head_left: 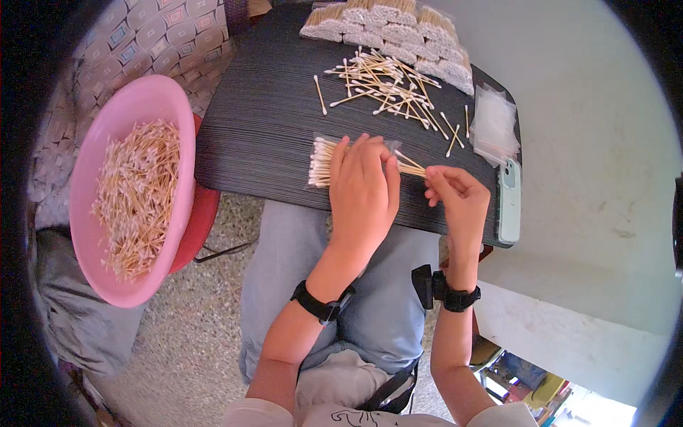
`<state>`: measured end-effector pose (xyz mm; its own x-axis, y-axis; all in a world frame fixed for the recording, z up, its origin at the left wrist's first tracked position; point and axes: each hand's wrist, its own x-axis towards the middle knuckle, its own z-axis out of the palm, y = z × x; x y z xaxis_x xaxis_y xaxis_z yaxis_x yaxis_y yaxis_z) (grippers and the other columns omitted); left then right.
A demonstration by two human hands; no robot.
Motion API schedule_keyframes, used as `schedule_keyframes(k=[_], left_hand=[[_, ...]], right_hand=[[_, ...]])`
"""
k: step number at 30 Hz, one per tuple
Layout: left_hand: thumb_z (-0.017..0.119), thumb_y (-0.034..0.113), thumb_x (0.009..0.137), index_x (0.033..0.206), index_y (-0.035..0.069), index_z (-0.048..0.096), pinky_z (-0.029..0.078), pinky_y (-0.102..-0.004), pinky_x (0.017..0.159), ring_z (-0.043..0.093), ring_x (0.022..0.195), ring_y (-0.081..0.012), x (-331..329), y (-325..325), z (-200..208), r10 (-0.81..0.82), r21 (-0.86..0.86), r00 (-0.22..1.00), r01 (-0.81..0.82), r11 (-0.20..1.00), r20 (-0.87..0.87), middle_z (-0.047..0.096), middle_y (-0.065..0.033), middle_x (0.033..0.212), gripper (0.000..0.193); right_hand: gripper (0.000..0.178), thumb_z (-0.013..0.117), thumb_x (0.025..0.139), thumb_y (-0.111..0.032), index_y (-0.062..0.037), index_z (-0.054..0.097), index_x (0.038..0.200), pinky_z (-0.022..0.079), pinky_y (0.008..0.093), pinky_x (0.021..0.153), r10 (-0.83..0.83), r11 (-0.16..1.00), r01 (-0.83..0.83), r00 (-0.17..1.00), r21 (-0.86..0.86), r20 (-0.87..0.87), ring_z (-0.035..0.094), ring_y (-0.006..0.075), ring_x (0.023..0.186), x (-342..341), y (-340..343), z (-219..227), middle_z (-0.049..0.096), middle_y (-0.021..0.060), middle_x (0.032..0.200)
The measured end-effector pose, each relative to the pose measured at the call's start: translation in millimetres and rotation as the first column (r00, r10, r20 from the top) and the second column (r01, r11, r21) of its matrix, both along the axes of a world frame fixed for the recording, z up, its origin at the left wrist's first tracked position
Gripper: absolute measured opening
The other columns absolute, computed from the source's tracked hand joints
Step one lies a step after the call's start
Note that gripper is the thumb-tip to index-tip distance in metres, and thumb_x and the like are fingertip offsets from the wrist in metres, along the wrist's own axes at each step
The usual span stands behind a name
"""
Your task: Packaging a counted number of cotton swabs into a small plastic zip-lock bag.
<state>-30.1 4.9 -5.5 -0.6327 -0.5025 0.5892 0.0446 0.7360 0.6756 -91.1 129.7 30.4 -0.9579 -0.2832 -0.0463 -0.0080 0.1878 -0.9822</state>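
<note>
Cotton swabs [321, 162] are lying in a clear bag [392, 144] on the near part of the dark table [256, 114], their white tips showing at the bag's left end. The left hand [364, 178] is resting palm down over the bag, its fingers reaching toward the far side and lying close together; whether it is gripping beneath the palm, I cannot tell. The right hand [459, 193] is pinching a small bunch of swabs [413, 168] between thumb and forefinger, just right of the left hand, with its other fingers curling in.

Farther off, a loose pile [388, 85] of swabs is spreading over the table, and filled packs [398, 32] are standing stacked at the far edge. On the right, flat plastic bags [493, 127] are lying near a pale phone [509, 203]. On the left, a pink basin [82, 213] is holding many more swabs, above a red seat [204, 222].
</note>
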Motion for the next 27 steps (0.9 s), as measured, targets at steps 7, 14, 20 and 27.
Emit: schedule_keyframes(k=[7,14,20,27], left_hand=[[0.051,0.006,0.087,0.093,0.001,0.049,0.037,-0.0457,0.095,0.057,0.098,-0.0328,-1.8,1.1,-1.6,0.018,0.005,1.0,-0.018,1.0,-0.021,0.062,-0.0139,0.095,0.009],[0.049,0.007,0.088,0.094,0.0,0.05,0.037,-0.0448,0.094,0.057,0.098,-0.0326,0.2,-1.6,-0.5,-0.007,0.037,1.0,0.008,0.999,-0.015,0.062,-0.0133,0.094,0.009],[0.048,0.006,0.088,0.091,0.0,0.047,0.037,-0.0439,0.094,0.057,0.095,-0.0335,-0.2,-1.2,0.8,-0.004,0.116,0.999,0.008,0.993,-0.033,0.062,-0.0158,0.093,0.007],[0.047,0.006,0.09,0.091,-0.001,0.046,0.041,-0.0422,0.085,0.057,0.094,-0.0345,-1.2,-0.2,-2.6,0.035,0.177,0.997,-0.022,0.984,-0.075,0.062,-0.0175,0.098,0.007]], right_hand=[[0.016,0.067,0.082,-0.01,0.005,0.066,0.088,0.042,0.0194,0.048,0.003,0.999,-0.002,1.0,0.038,-0.017,0.055,0.0072,0.056,6.8,1.7,14.4,0.062,0.006,0.069],[0.015,0.066,0.081,-0.01,0.0033,0.067,0.087,0.043,0.02,0.049,0.0,0.999,-0.001,1.0,0.036,0.017,0.055,0.0085,0.056,-6.0,-2.5,36.8,0.063,0.0061,0.069],[0.016,0.065,0.083,-0.009,0.0044,0.066,0.091,0.044,0.0205,0.054,0.061,0.989,-0.047,0.993,-0.139,0.097,0.056,0.0097,0.059,-6.6,-6.6,11.9,0.063,0.0071,0.073],[0.015,0.065,0.083,-0.009,0.0048,0.065,0.09,0.045,0.0205,0.053,0.139,0.99,-0.139,0.989,0.006,0.057,0.057,0.0092,0.06,-3.0,-5.7,-0.6,0.063,0.0067,0.072]])
